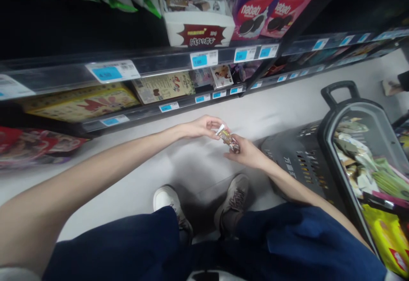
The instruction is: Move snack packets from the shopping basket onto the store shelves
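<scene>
Between my two hands is a small snack packet (pixel 226 137) in a gold and brown wrapper with a white end. My left hand (pixel 204 127) pinches the white end from the left. From the right, my right hand (pixel 245 151) grips the brown lower end between thumb and fingers. The packet is held tilted above the pale floor, in front of the shelves. Its print is too blurred to read.
A grey shopping basket (pixel 324 134) with several packets inside stands at my right. Shelves with price tags (pixel 204 58) run across the front, bearing a white box of wafers (pixel 200 30) and nabati boxes (pixel 252 12). Another person's foot (pixel 391 87) shows at far right.
</scene>
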Demonstrator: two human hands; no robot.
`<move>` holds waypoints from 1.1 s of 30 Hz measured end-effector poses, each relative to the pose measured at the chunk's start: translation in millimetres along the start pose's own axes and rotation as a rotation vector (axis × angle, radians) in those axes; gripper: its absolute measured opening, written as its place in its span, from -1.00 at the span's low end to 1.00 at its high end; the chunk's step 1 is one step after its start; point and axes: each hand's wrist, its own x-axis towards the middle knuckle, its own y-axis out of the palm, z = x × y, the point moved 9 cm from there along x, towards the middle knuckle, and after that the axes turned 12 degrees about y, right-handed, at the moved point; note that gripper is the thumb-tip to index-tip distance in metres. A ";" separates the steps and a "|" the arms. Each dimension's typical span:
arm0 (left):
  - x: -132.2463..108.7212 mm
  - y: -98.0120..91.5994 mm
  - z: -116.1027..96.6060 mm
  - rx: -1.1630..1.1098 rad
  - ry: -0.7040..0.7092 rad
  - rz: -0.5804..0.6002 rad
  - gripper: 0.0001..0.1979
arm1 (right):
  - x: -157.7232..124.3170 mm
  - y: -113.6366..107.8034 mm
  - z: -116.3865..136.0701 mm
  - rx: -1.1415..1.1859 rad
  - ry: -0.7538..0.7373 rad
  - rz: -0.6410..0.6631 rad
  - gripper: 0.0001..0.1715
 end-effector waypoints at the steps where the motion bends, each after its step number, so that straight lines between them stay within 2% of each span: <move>1: -0.2 0.8 -0.1 -0.005 -0.008 0.006 -0.57 | -0.4 -0.7 0.8 -0.004 0.003 -0.003 -0.63; 7: 0.5 0.6 -1.3 -0.013 -0.014 0.002 -0.56 | -1.7 -4.9 2.5 -0.010 -0.002 -0.041 -0.63; 10: 0.6 -6.7 -1.4 -0.009 -0.002 -0.030 -0.56 | -0.3 -10.6 -4.5 0.060 -0.001 -0.118 -0.55; 13: -0.9 -23.3 -2.5 -0.023 0.030 -0.131 -0.55 | 0.8 -22.1 -13.2 0.190 -0.017 -0.260 -0.50; 16: -5.5 -45.1 0.8 -0.024 0.008 -0.303 -0.52 | 2.7 -30.0 -25.9 0.427 0.031 -0.338 -0.46; 19: -10.9 -58.7 6.7 0.061 -0.077 -0.442 -0.65 | 8.8 -20.4 -42.4 0.791 0.195 -0.225 -0.49; 21: -12.8 -59.7 10.7 0.147 -0.146 -0.473 -0.79 | 11.5 -8.6 -52.5 0.992 0.334 -0.125 -0.59; 23: -13.3 -56.0 14.8 0.208 -0.207 -0.460 -0.81 | 12.6 -0.2 -61.6 1.113 0.445 -0.073 -0.69; 27: -13.0 -47.5 19.1 0.260 -0.256 -0.394 -0.78 | 14.3 5.5 -74.6 1.175 0.537 -0.069 -0.81; 33: -14.1 -49.3 15.3 0.247 -0.250 -0.399 -0.75 | 13.6 1.4 -74.9 1.115 0.521 -0.105 -0.77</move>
